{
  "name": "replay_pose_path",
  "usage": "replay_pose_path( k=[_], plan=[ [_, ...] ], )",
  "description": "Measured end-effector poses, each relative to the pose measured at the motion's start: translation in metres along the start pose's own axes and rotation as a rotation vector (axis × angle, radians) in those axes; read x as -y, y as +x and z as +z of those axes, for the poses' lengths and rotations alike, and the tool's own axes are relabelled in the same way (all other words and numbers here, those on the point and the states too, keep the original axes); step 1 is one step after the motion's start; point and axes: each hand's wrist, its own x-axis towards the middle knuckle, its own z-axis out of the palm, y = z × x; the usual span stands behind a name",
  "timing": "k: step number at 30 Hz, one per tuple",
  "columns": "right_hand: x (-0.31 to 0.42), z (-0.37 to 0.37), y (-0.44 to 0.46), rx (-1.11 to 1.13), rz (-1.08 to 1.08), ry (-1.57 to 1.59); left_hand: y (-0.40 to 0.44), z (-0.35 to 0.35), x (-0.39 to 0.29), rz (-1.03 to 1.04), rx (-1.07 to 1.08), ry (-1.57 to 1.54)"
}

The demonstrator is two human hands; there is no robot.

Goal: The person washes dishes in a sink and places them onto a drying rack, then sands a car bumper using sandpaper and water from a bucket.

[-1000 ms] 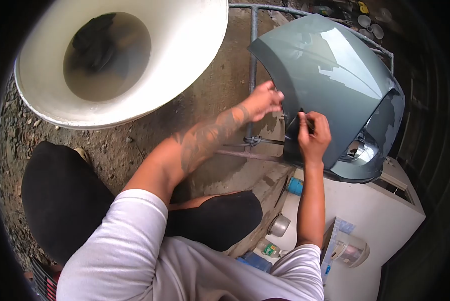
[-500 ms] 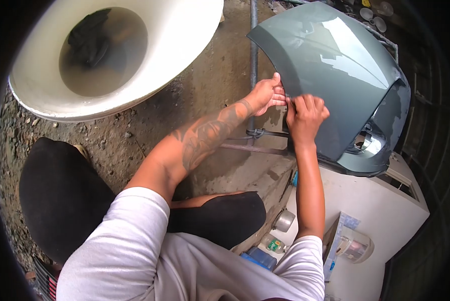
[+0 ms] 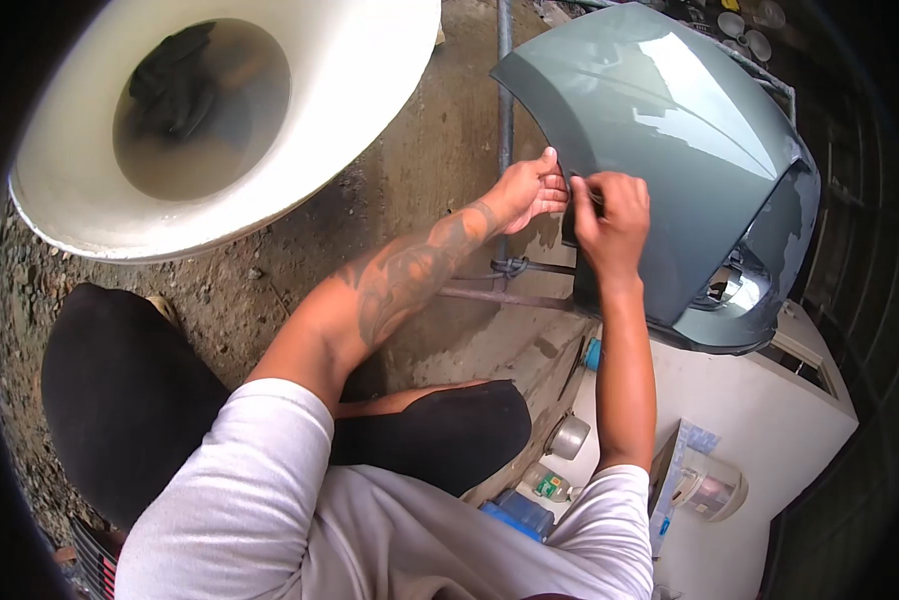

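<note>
A glossy grey-green car bumper with a headlight-like fitting takes up the upper right. My left hand is closed on its left edge, the thumb pointing up along the rim and the fingers curled by it. Beside it, my right hand is closed in a pinch at the same edge. A bit of something dark shows by its fingertips, too small to make out. Only a short gap separates the two hands.
At the upper left stands a large white basin with murky water and a dark cloth in it. Metal pipes run beneath the bumper. Lower right are a metal pot, a blue container and a clear bucket.
My right hand has shifted slightly up along the bumper's edge and its wrist has turned a little. The left hand keeps its place on the edge. The view has tilted slightly.
</note>
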Motion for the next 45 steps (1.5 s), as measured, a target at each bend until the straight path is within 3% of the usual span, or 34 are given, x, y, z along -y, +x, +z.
replay_pose_path(
  k=[2,3,5,6,8,11,13,15,17,19,21,23,24,25,27,29,31,32,33,37,39,40,41,42,45],
  plan=[
    [0.008,-0.020,-0.005,-0.049,0.314,0.355,-0.010,0.005,0.000,0.039,0.050,-0.027],
    [0.004,-0.029,-0.016,-0.043,0.322,0.352,-0.014,0.004,0.003,0.030,0.047,-0.032],
    [-0.008,-0.040,-0.037,-0.181,0.518,0.881,-0.020,-0.001,0.001,0.029,-0.156,0.233],
    [-0.006,-0.046,-0.048,-0.187,0.519,0.880,-0.018,-0.012,0.004,0.019,-0.240,0.268],
    [0.001,-0.057,-0.072,-0.093,0.873,1.556,-0.023,-0.028,0.000,0.021,-0.236,0.325],
    [0.014,-0.041,-0.097,0.029,0.940,1.851,-0.030,-0.029,-0.009,0.040,-0.278,0.327],
    [0.021,-0.039,-0.094,0.048,0.935,1.826,-0.029,-0.023,-0.007,0.122,-0.188,0.525],
    [0.015,-0.038,-0.093,0.175,0.780,2.132,-0.023,-0.006,0.006,0.158,-0.119,0.647],
    [0.013,-0.049,-0.093,0.223,0.758,2.042,-0.015,0.010,0.015,0.204,-0.060,0.756],
    [0.012,-0.058,-0.090,0.354,0.703,1.868,-0.007,0.023,0.013,0.119,-0.069,0.784],
    [0.015,-0.066,-0.081,0.268,0.734,1.610,-0.006,0.014,0.013,0.121,-0.005,0.727],
    [0.013,-0.070,-0.070,0.332,0.555,0.649,-0.004,0.004,0.008,-0.064,0.021,0.331],
    [0.021,-0.061,-0.059,0.135,0.473,0.435,-0.011,0.012,0.002,-0.071,-0.049,0.312],
    [0.017,-0.053,-0.056,0.142,0.475,0.435,-0.010,0.007,0.002,-0.073,-0.053,0.307],
    [0.005,-0.038,-0.052,0.121,0.267,0.165,-0.004,0.002,-0.006,0.017,0.094,0.099],
    [0.003,-0.040,-0.048,0.144,0.251,0.198,-0.003,0.007,-0.006,0.025,0.134,0.151],
    [0.015,-0.041,-0.034,0.114,0.246,0.278,-0.015,0.015,-0.010,-0.092,-0.102,0.304],
    [0.024,-0.036,-0.027,0.035,0.290,0.418,-0.019,0.011,-0.009,-0.114,-0.073,0.308],
    [0.029,-0.032,-0.020,-0.042,0.339,0.553,-0.019,0.005,-0.001,-0.085,-0.055,0.310],
    [0.031,-0.011,0.020,-0.144,0.195,0.604,-0.041,0.005,0.002,0.134,0.011,0.398],
    [0.030,-0.005,0.039,-0.161,0.454,0.986,-0.054,0.011,-0.013,0.169,0.006,0.510],
    [0.029,-0.004,0.049,-0.167,0.493,1.196,-0.062,0.016,-0.024,0.145,0.027,0.896],
    [0.031,-0.008,0.060,-0.131,0.449,1.317,-0.068,0.024,-0.036,0.124,0.042,1.285],
    [0.044,-0.022,0.077,-0.089,0.362,1.321,-0.075,0.036,-0.037,0.284,-0.062,1.387],
    [0.115,-0.065,0.139,0.051,0.018,1.216,-0.088,0.050,-0.043,0.213,-0.032,1.254]
  ],
)
